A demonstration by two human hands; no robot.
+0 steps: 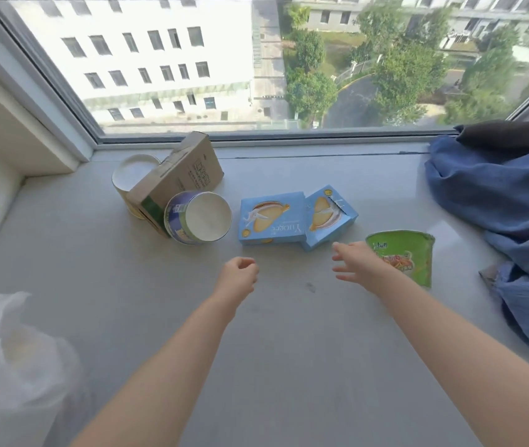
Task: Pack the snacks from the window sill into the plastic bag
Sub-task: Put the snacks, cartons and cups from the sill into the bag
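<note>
Both forearms reach out over the window sill (pixel 289 366) with neither hand holding anything. The right hand (pixel 356 262) has its fingers spread and straight, hovering just short of the two blue biscuit boxes (pixel 269 217), which lie side by side directly ahead of it and touching each other; the spread looks like preparation to take one flat box across its width. The left hand (pixel 239 277) is loosely curled on nothing, near the same boxes, probably ready to steady or take the second one. Just to the right of the right hand, partly behind its wrist, a green snack pouch (pixel 408 253) lies flat. Ahead and to the left of the left hand, a brown carton (pixel 179 175) leans tilted across two round tubs (pixel 198 217) tipped on their sides, so it would likely slump if a tub were pulled first. The plastic bag (pixel 14 366) sits well back by the left elbow, blurred, its mouth hard to make out. A blue cloth (pixel 498 221) is heaped far right.
</note>
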